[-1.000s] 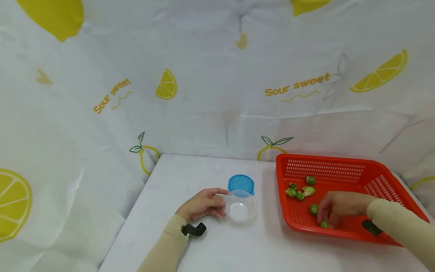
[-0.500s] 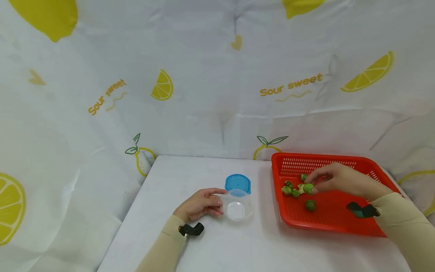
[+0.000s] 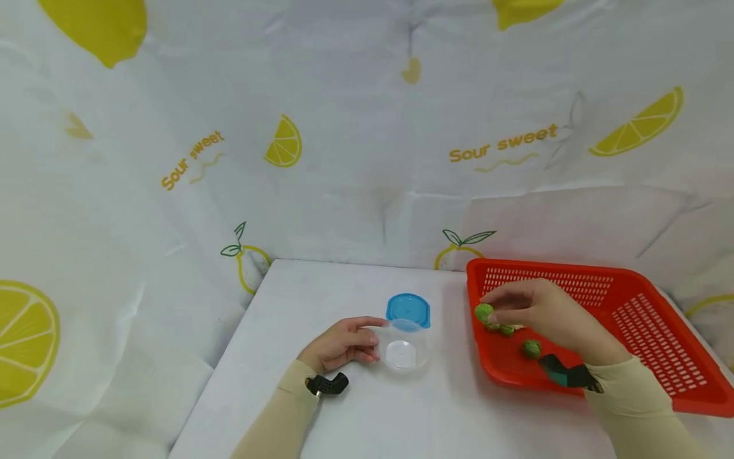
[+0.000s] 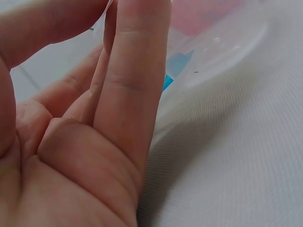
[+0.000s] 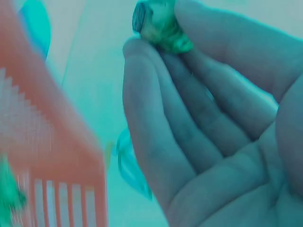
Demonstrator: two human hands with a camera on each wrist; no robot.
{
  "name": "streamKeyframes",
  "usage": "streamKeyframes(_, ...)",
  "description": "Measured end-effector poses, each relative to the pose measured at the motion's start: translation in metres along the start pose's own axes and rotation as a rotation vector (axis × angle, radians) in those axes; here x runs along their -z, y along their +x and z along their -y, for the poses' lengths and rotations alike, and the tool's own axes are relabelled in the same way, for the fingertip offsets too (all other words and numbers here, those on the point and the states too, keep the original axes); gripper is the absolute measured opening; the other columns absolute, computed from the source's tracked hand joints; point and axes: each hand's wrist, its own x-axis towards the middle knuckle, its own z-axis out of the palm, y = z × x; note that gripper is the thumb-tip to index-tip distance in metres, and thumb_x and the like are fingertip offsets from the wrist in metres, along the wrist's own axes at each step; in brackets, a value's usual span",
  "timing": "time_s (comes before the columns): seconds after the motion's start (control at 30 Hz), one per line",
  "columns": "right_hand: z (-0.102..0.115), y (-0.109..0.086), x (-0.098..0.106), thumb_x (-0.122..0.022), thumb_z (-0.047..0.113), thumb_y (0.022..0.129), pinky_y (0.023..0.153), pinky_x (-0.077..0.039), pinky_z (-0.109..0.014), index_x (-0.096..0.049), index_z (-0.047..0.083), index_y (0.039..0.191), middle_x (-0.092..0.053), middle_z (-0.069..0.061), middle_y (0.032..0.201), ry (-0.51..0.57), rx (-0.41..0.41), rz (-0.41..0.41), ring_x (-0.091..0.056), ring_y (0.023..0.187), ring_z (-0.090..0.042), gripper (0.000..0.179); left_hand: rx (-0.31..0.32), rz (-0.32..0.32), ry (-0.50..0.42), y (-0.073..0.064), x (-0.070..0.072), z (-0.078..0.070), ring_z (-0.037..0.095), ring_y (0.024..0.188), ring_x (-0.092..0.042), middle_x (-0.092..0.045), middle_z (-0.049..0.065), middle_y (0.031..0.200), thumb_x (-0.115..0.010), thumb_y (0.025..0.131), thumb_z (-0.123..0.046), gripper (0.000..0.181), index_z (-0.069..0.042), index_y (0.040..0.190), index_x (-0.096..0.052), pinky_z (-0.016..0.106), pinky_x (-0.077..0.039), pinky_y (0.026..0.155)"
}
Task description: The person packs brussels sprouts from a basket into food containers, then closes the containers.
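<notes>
My left hand grips the near-left rim of a clear round plastic container standing on the white table, thumb and fingers at its edge. In the left wrist view the container's wall shows beyond the fingers. A green Brussels sprout is pinched between the thumb and fingertips of my right hand, over the left part of the red basket. The right wrist view shows that sprout with its cut stem end outward. More sprouts lie in the basket below, partly hidden by the hand, with one loose sprout nearer me.
A blue lid lies flat just behind the container. The red slotted plastic basket takes up the table's right side, its raised left wall between the two hands. A lemon-print cloth hangs behind the table.
My right hand picked up a sprout near the basket's front, lifted it and carried it left toward the basket's left wall. The left hand keeps its grip on the container.
</notes>
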Motion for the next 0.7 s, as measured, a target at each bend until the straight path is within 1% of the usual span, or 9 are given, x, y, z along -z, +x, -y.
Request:
streamKeyframes(0.13, 0.02, 0.001, -0.037, -0.085, 0.037, 0.094, 0.081, -0.067, -0.03, -0.081, 0.021, 0.123, -0.081, 0.002, 0.11, 0.09, 0.001, -0.052, -0.075, 0.099, -0.018, 0.033, -0.004, 0.009, -0.006, 0.0, 0.003, 0.003, 0.015, 0.083, -0.08, -0.075, 0.005, 0.092, -0.062, 0.107, -0.004, 0.052, -0.004, 0.158, -0.051, 0.026, -0.068, 0.079)
streamKeyframes(0.2, 0.028, 0.006, -0.057, -0.085, 0.034, 0.095, 0.086, -0.068, -0.031, -0.081, 0.019, 0.123, -0.082, 0.001, 0.11, 0.135, 0.03, -0.062, -0.076, 0.101, -0.018, 0.033, -0.009, 0.009, -0.007, 0.0, 0.003, 0.002, 0.015, 0.084, -0.081, -0.075, 0.004, 0.093, -0.062, 0.107, -0.004, 0.052, -0.004, 0.158, -0.05, 0.026, -0.068, 0.08)
streamKeyframes(0.3, 0.037, 0.016, -0.086, -0.086, 0.029, 0.094, 0.087, -0.068, -0.033, -0.081, 0.017, 0.121, -0.082, 0.0, 0.108, 0.179, 0.058, -0.088, -0.076, 0.099, -0.017, 0.03, -0.014, 0.001, -0.008, 0.0, 0.003, 0.001, 0.015, 0.082, -0.081, -0.074, 0.004, 0.092, -0.063, 0.106, -0.004, 0.052, -0.004, 0.157, -0.052, 0.027, -0.068, 0.079)
streamKeyframes(0.4, 0.041, 0.028, -0.114, -0.087, 0.022, 0.093, 0.085, -0.068, -0.033, -0.081, 0.017, 0.117, -0.082, 0.001, 0.105, 0.168, 0.06, -0.122, -0.076, 0.096, -0.016, 0.025, -0.014, 0.009, -0.004, 0.001, 0.001, 0.001, 0.015, 0.081, -0.08, -0.074, 0.005, 0.095, -0.063, 0.106, -0.003, 0.051, -0.005, 0.156, -0.054, 0.026, -0.068, 0.079)
streamKeyframes(0.47, 0.042, 0.034, -0.128, -0.088, 0.02, 0.092, 0.083, -0.068, -0.033, -0.082, 0.018, 0.115, -0.082, 0.002, 0.103, 0.131, 0.053, -0.158, -0.076, 0.093, -0.015, 0.023, -0.012, 0.015, -0.001, 0.002, 0.0, 0.001, 0.015, 0.081, -0.08, -0.073, 0.005, 0.096, -0.062, 0.106, -0.003, 0.05, -0.005, 0.156, -0.054, 0.026, -0.068, 0.079)
streamKeyframes(0.6, 0.044, 0.043, -0.148, -0.089, 0.016, 0.091, 0.083, -0.069, -0.035, -0.082, 0.018, 0.112, -0.082, 0.003, 0.1, 0.092, 0.049, -0.197, -0.076, 0.091, -0.014, 0.022, -0.012, 0.027, 0.003, 0.001, 0.001, 0.001, 0.014, 0.082, -0.08, -0.075, 0.005, 0.096, -0.061, 0.107, -0.002, 0.05, -0.006, 0.157, -0.053, 0.026, -0.068, 0.078)
streamKeyframes(0.7, 0.045, 0.047, -0.158, -0.088, 0.014, 0.091, 0.084, -0.069, -0.037, -0.082, 0.017, 0.111, -0.081, 0.003, 0.1, 0.093, 0.057, -0.187, -0.076, 0.09, -0.013, 0.021, -0.012, 0.03, 0.003, -0.001, 0.003, 0.001, 0.015, 0.082, -0.08, -0.075, 0.006, 0.098, -0.061, 0.107, 0.0, 0.052, -0.005, 0.157, -0.052, 0.026, -0.068, 0.078)
